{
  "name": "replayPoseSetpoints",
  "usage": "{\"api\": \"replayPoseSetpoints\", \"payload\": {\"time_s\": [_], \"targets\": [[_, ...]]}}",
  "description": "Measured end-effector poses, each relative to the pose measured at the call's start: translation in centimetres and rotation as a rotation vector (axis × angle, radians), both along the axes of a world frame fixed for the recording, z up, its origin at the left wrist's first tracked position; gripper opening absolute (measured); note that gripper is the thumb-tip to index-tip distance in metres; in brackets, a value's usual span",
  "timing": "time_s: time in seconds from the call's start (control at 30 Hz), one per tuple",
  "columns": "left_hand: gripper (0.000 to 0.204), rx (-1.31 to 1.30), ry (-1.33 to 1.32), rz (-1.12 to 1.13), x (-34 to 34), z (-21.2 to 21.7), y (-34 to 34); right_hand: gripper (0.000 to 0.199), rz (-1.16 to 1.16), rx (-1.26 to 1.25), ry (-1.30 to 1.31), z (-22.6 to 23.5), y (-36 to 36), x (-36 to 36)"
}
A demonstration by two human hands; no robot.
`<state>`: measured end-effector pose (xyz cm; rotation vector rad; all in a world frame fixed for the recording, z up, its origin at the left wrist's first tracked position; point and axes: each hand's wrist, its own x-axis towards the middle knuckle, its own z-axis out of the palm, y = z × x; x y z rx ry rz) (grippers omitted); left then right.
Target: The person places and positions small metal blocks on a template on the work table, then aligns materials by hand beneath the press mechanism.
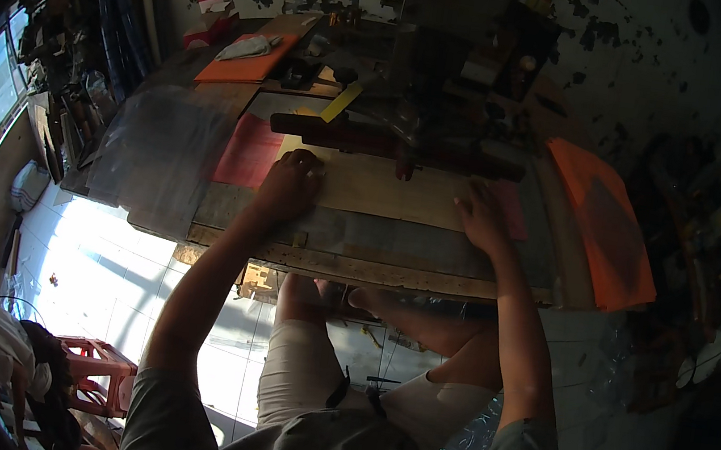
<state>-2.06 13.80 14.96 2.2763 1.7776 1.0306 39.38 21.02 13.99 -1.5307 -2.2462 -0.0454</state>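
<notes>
A long pale yellow sheet lies across the worktable, under the dark horizontal bar of a machine. My left hand is at the sheet's left end, its fingers bent and close together on it. At the other end, my right hand rests with thumb and fingers apart, touching the sheet's edge. Red-pink sheets show beyond my left hand, and a strip of similar pink peeks out past the right one. A bright yellow strip sticks up behind the bar. Deep shade blurs the fingertips.
Clear plastic sheeting covers the table's left side. Orange sheets lie at the right edge; another orange stack with a crumpled pale cloth is at the back left. The table's wooden front edge runs above my knees. A pinkish stool stands lower left.
</notes>
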Motion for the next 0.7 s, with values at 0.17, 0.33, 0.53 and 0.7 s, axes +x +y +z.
{"api": "replayPoseSetpoints", "payload": {"time_s": [0.17,0.33,0.53,0.7], "targets": [[0.038,0.055,0.082,0.031,-0.9,-1.1,-0.2,0.05,0.029,-0.01,0.163,0.2,0.0,0.2],[0.041,0.029,0.055,0.034,0.0,-0.9,-0.2,0.048,0.023,-0.074,0.214,0.1,0.7,0.9],[0.04,0.053,0.115,0.004,-0.7,-1.7,0.5,0.047,0.039,-0.031,0.193,-1.0,1.2,1.2],[0.041,0.083,0.055,-0.023,-1.1,-2.4,0.7,0.047,0.069,-0.002,0.213,-1.2,0.8,0.9]]}}
